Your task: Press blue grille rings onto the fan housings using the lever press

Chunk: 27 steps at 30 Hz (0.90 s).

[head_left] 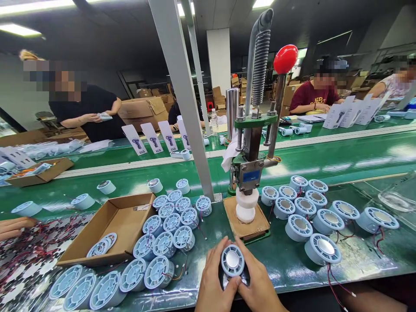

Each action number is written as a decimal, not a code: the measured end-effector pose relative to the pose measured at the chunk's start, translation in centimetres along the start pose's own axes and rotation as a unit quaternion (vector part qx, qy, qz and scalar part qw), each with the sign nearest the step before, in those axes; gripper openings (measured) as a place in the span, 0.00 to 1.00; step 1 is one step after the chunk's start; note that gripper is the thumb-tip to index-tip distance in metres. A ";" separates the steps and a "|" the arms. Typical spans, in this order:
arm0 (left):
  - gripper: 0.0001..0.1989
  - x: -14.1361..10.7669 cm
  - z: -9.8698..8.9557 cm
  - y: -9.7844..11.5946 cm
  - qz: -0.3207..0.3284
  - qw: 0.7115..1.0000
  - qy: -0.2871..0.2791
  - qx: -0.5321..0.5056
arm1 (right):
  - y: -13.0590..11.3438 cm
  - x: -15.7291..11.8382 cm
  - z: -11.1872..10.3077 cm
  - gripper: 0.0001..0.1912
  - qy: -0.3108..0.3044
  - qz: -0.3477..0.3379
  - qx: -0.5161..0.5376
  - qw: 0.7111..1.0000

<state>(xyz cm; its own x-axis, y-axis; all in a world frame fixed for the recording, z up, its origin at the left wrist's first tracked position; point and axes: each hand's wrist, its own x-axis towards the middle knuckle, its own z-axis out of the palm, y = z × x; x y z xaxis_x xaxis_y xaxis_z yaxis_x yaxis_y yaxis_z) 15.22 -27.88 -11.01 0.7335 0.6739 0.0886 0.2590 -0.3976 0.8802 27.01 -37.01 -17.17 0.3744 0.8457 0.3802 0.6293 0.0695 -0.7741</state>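
Note:
A round light-blue fan housing [232, 259] with a silver disc in its middle is held at the front of the bench. My left hand [213, 274] is wrapped around its left side and my right hand [255, 277] around its right, thumbs meeting at the near rim. Just beyond my fingertips stands a hand press [251, 173] with a white plastic pressing head [246, 206] above a cardboard-covered base [232, 216]. To the right are several housings with silver discs [300, 225], red and black wires trailing. On the left, several housings [164, 243] show spoked faces without discs.
A cardboard tray [130, 225] at left holds a few blue rings [103, 245]. A grey post [185, 99] rises behind the bench. The press has a red-knobbed lever [285, 59]. Another person's hand [16, 227] rests by wired parts at far left; other people sit across the green conveyor [302, 158].

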 end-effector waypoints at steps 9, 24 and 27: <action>0.32 0.7 0.8 -2.1 0.014 0.999 -0.031 0.014 | -5.1 3.2 -6.1 0.44 -0.245 0.044 -0.208 0.946; 0.27 13.6 1.5 6.5 0.080 0.992 -0.017 -0.096 | -14.7 31.0 -27.2 0.14 0.367 -0.208 -0.004 0.907; 0.28 13.6 2.4 6.1 0.082 0.989 -0.035 -0.120 | -14.4 30.6 -26.7 0.11 0.365 -0.204 0.041 0.907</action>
<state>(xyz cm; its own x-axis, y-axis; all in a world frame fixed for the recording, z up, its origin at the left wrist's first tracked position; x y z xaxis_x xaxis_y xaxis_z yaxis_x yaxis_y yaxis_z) 28.31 -22.65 -5.53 0.7976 0.5638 0.2146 -0.0185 -0.3327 0.9428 47.63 -26.24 19.17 0.4913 0.1669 0.8548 0.7758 0.3623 -0.5166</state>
